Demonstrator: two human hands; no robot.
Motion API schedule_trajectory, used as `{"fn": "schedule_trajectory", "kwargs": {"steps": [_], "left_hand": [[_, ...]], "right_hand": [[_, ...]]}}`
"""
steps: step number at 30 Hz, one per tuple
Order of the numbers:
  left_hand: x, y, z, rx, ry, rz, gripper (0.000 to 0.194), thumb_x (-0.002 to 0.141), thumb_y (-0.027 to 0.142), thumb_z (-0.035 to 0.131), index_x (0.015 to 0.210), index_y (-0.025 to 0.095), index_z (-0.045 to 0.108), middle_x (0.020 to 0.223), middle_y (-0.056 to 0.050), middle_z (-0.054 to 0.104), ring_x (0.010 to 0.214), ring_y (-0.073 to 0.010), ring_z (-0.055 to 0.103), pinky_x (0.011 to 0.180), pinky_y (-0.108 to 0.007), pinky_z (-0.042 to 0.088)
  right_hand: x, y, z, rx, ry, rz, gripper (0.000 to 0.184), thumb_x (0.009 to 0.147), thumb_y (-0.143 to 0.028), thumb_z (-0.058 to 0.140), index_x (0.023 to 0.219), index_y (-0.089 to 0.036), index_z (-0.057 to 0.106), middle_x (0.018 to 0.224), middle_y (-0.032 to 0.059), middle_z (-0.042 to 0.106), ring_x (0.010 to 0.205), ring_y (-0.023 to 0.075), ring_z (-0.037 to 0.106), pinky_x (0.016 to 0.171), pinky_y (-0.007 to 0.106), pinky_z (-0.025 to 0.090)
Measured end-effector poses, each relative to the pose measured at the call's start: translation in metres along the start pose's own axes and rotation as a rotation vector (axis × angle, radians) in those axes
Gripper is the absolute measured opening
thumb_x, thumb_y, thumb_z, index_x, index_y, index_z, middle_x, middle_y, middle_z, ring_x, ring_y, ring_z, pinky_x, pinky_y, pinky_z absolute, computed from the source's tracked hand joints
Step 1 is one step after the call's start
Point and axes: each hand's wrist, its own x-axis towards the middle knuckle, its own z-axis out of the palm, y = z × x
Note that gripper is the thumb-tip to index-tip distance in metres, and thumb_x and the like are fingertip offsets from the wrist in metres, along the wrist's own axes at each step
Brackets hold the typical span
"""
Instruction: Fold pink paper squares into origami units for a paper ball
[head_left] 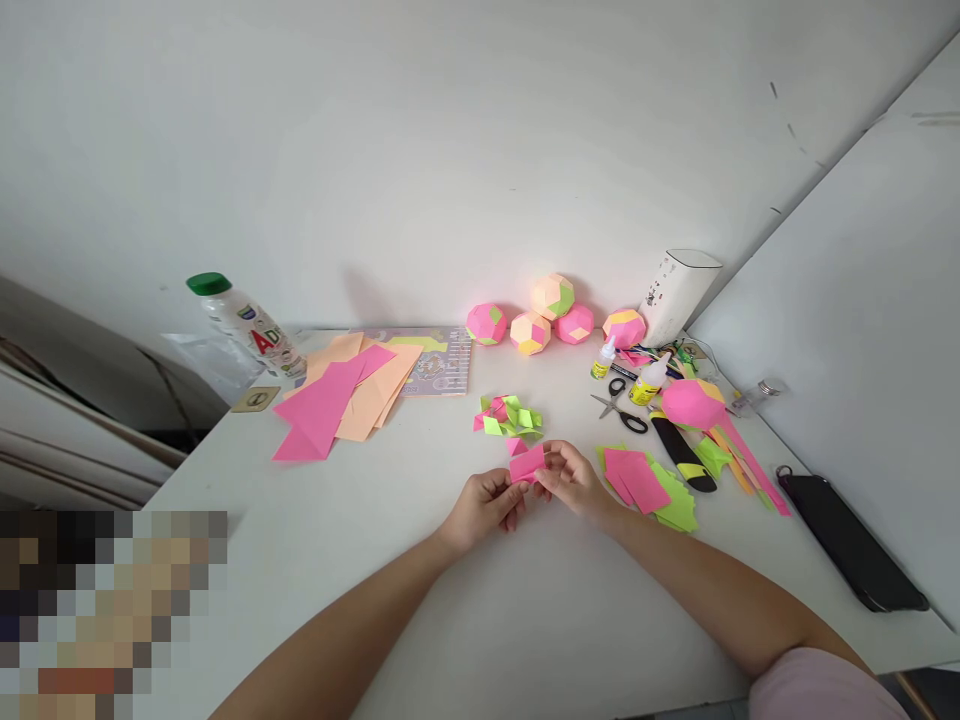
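Between my two hands is a small piece of pink paper (527, 462) with a crease along its lower part. My left hand (491, 502) pinches its lower left edge. On the other side my right hand (568, 478) grips its right edge, fingers bent behind it. Just beyond the paper lies a small pink folded piece (516, 446). Farther back sits a cluster of green and pink folded paper units (514, 415). To the right of my right hand, pink paper sheets (637, 480) overlap green paper sheets (679, 497).
Several paper balls (530, 333) stand along the wall. Scissors (622, 410), a glue bottle (648, 382), a box cutter (682, 452) and a black phone (851, 540) lie on the right. Large paper sheets (330, 400), a notebook (450, 365) and a green-capped bottle (244, 325) are on the left.
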Motion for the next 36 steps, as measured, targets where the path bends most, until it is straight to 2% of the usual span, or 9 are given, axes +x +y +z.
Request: {"fn": "schedule_trajectory", "kwargs": {"steps": [4, 8, 15, 20, 28, 36], "left_hand": [[0.0008, -0.0024, -0.0003, -0.015, 0.011, 0.010, 0.037, 0.076, 0.050, 0.054, 0.065, 0.015, 0.051, 0.051, 0.003, 0.055, 0.039, -0.0079, 0.049, 0.039, -0.020, 0.037], [0.0023, -0.0063, -0.0007, -0.010, 0.029, -0.003, 0.037, 0.076, 0.050, 0.054, 0.065, 0.016, 0.050, 0.053, 0.003, 0.056, 0.039, -0.0082, 0.049, 0.039, -0.020, 0.037], [0.0023, -0.0083, -0.0015, -0.030, 0.019, 0.000, 0.034, 0.077, 0.049, 0.053, 0.071, 0.016, 0.053, 0.054, 0.003, 0.056, 0.041, -0.0087, 0.050, 0.040, -0.020, 0.039], [0.0020, -0.0076, -0.0020, -0.068, -0.001, 0.012, 0.033, 0.077, 0.048, 0.055, 0.074, 0.015, 0.055, 0.061, 0.001, 0.058, 0.044, -0.0087, 0.052, 0.042, -0.021, 0.041], [0.0024, -0.0063, -0.0015, -0.036, 0.009, -0.009, 0.034, 0.077, 0.048, 0.054, 0.071, 0.015, 0.052, 0.054, 0.002, 0.056, 0.040, -0.0084, 0.049, 0.039, -0.020, 0.037], [0.0026, -0.0074, -0.0016, -0.058, 0.009, -0.016, 0.035, 0.075, 0.049, 0.056, 0.071, 0.014, 0.052, 0.056, 0.001, 0.056, 0.041, -0.0084, 0.050, 0.039, -0.020, 0.038]], "right_hand": [[-0.0010, -0.0028, -0.0006, -0.063, -0.048, 0.037, 0.023, 0.081, -0.037, 0.056, 0.089, -0.015, 0.056, 0.074, 0.0025, 0.063, 0.061, 0.0127, 0.060, 0.054, 0.024, 0.044], [-0.0017, -0.0029, -0.0002, -0.065, -0.045, 0.047, 0.024, 0.082, -0.038, 0.054, 0.084, -0.015, 0.056, 0.074, 0.0036, 0.064, 0.058, 0.0123, 0.059, 0.052, 0.023, 0.043], [-0.0014, -0.0014, -0.0007, -0.055, -0.062, 0.051, 0.024, 0.082, -0.038, 0.054, 0.086, -0.015, 0.056, 0.074, 0.0039, 0.065, 0.058, 0.0122, 0.060, 0.051, 0.023, 0.042], [-0.0012, -0.0017, -0.0008, -0.055, -0.080, 0.044, 0.024, 0.083, -0.038, 0.054, 0.088, -0.015, 0.056, 0.067, 0.0021, 0.064, 0.057, 0.0125, 0.060, 0.051, 0.023, 0.042], [-0.0013, -0.0032, 0.0002, -0.076, -0.071, 0.050, 0.026, 0.082, -0.039, 0.054, 0.088, -0.014, 0.057, 0.072, 0.0034, 0.065, 0.057, 0.0121, 0.060, 0.051, 0.022, 0.042], [-0.0028, -0.0042, 0.0016, -0.090, -0.082, 0.082, 0.027, 0.079, -0.040, 0.057, 0.087, -0.014, 0.058, 0.070, 0.0033, 0.064, 0.060, 0.0137, 0.060, 0.055, 0.026, 0.048]]}}
